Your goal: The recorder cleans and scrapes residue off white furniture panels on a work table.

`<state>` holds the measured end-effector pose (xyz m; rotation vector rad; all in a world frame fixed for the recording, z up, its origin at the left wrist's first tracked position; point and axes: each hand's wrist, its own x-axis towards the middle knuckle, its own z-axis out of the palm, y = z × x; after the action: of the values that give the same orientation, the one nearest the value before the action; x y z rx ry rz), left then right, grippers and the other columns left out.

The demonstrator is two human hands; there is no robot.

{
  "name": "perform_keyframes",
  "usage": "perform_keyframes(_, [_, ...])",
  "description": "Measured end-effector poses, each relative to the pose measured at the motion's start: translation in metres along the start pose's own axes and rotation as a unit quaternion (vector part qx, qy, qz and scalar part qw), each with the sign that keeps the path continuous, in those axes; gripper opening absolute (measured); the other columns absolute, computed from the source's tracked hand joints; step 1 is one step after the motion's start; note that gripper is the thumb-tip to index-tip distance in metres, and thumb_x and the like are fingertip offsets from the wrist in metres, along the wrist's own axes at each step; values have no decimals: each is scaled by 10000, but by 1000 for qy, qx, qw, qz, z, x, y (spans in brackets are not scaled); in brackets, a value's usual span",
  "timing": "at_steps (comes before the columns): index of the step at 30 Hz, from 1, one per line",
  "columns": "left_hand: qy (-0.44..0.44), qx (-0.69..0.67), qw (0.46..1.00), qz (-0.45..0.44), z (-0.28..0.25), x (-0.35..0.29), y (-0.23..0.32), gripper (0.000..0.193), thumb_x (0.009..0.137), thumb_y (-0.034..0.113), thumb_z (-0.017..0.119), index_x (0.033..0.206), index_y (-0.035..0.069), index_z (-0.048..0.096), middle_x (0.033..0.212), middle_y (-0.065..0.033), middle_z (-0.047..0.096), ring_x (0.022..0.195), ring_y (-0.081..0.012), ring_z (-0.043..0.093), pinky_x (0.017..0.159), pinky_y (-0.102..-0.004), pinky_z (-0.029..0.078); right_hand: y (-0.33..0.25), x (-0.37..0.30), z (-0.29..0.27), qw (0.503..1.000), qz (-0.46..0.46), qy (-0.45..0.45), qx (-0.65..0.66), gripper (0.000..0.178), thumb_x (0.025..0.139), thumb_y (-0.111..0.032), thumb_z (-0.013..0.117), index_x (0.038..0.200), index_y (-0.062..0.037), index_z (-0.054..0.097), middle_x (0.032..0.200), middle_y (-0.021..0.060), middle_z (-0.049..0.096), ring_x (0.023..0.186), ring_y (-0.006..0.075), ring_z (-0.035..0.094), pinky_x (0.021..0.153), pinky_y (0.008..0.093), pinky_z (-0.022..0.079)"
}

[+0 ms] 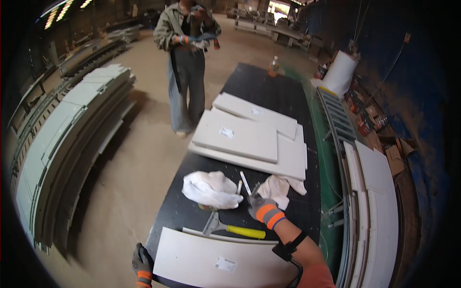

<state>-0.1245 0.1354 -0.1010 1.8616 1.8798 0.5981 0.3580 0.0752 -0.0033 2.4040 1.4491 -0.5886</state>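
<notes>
My right hand [263, 209], in a grey and orange glove, is closed at the lower end of a slim white stick [245, 182], whose kind I cannot make out. Beside it lies a crumpled beige cloth [272, 190]. My left hand [142, 260], gloved alike, grips the left edge of a flat white board [192, 254] with a label; its fingers partly hide behind the edge. Just beyond this board rests a scraper [245, 232] with a yellow handle and a wide grey head. A bunched white cloth [211, 189] sits left of the stick, a second short white stick [239, 187] against it.
Several white boards [240, 134] lie stacked farther up the black table [249, 79], with a clear bottle [273, 66] at its far end. Large board stacks stand left [72, 110] and right [379, 187]. A person [186, 67] stands beyond the table's left side. A roller conveyor [336, 113] runs along the right.
</notes>
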Motion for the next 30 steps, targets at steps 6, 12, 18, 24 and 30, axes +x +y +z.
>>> perform_keyframes(6, [-17,-19,999,-33,-13,-7,-3,492,971,409,467,1236,29,628,1206,-185,652,1127,-358,612,972,-413,469,34,-45,32,989,-96,-100,-45,453,906,-351,492,1320,-169,509,1097,173,684,1016,367,664,826,509,535])
perform_keyframes(12, [-22,-27,999,0,0,6,0,464,982,359,469,1252,9,609,1210,-190,648,1109,-345,623,963,-404,478,136,-102,77,982,-112,-145,39,354,874,-292,528,1216,-285,618,1088,124,688,984,346,668,861,459,536])
perform_keyframes(18, [31,-274,960,47,-52,56,32,332,985,58,516,1285,-78,550,1222,-142,635,1055,-197,628,939,-322,504,132,-102,34,997,46,-34,54,337,827,-394,604,1089,-215,718,1039,139,706,993,347,660,880,432,521])
perform_keyframes(24, [-155,-258,759,577,-160,34,319,357,873,62,533,1206,-57,583,1241,-221,610,1065,-350,641,952,-406,479,129,-107,56,984,134,-110,-52,643,861,-645,524,1152,-97,695,1180,112,684,1095,325,651,852,500,531])
perform_keyframes(30, [-414,-27,567,712,-247,-93,453,425,915,180,588,1309,28,537,1326,-175,539,1182,-287,568,977,-365,470,145,-55,124,962,220,-143,-72,858,762,-786,535,1289,-113,612,1339,99,593,1204,305,591,918,496,502])
